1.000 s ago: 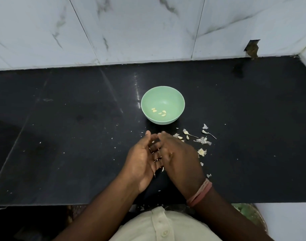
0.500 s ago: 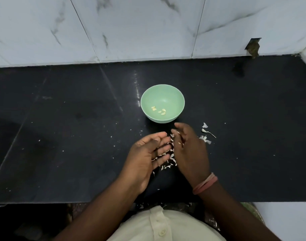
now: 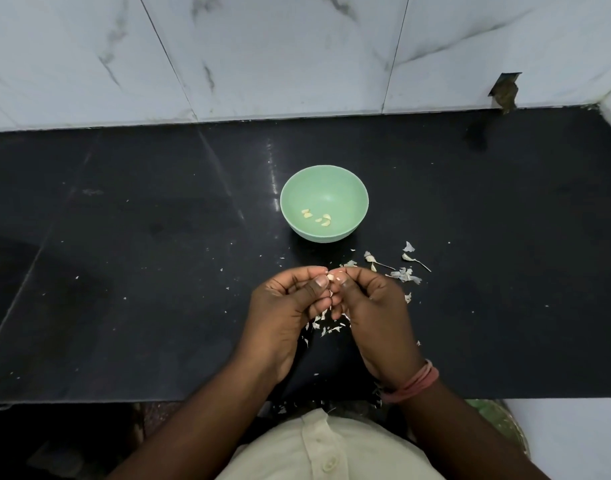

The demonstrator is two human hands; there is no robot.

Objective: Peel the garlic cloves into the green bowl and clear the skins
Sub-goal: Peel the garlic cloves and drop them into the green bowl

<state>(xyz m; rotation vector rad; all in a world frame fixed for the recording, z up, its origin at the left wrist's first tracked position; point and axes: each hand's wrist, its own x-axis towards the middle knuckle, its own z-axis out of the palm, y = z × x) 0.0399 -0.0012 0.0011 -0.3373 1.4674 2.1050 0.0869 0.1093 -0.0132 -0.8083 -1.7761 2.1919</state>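
Two hands pinched on one garlic clove, just short of the green bowl

One small clove [image 3: 330,277] is held between the fingertips of the left hand [image 3: 286,306] and the right hand [image 3: 370,303], both closed on it with the thumbs meeting over it; its long axis cannot be told, as little of it shows. The green bowl [image 3: 352,181] stands directly beyond the fingertips, apart from them, with a few peeled cloves [image 3: 317,217] lying in its bottom. Neither hand is clearly nearer the bowl, so a short forward reach by either is judged enough for the drop. Loose skins [image 3: 405,274] are scattered to the right of the hands and under them [image 3: 326,327]. The black counter [image 3: 124,271] is open on both sides, and its near edge lies below the wrists, so sweeping room is judged ample.
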